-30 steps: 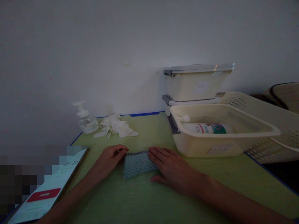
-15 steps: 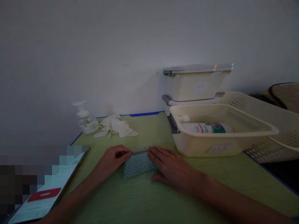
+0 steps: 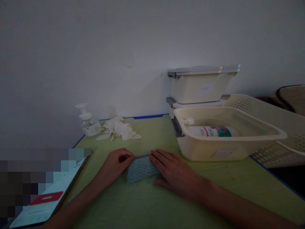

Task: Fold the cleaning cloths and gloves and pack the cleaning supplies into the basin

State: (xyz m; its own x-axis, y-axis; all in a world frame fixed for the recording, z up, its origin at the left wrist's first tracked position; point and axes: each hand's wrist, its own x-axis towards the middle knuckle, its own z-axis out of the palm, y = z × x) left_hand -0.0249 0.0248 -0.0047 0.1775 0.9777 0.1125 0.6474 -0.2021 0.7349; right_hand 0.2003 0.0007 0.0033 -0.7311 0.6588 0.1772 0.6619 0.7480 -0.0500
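Note:
A small light-blue cloth (image 3: 141, 169) with a coarse woven texture and a dark checked strip along its far edge lies in front of me. My left hand (image 3: 120, 160) pinches that far edge near its left corner, thumb against the fingers. My right hand (image 3: 172, 170) rests flat over the cloth's right end, fingers stretched out and thumb apart. The part beneath my right palm is hidden. All of this is on a green tabletop (image 3: 133, 206).
Left of my arm lies a lit tablet (image 3: 45, 200). Behind stand a pump bottle (image 3: 90, 124) and crumpled white gloves (image 3: 119, 128). To the right, a cream bin (image 3: 209, 148) holds a white bottle (image 3: 207, 131); a lidded box (image 3: 197, 89) and a perforated basket (image 3: 269, 111) stand beyond.
My left hand has slid a little to the right along the cloth's far edge and closed in a pinch there. My right hand has hardly moved.

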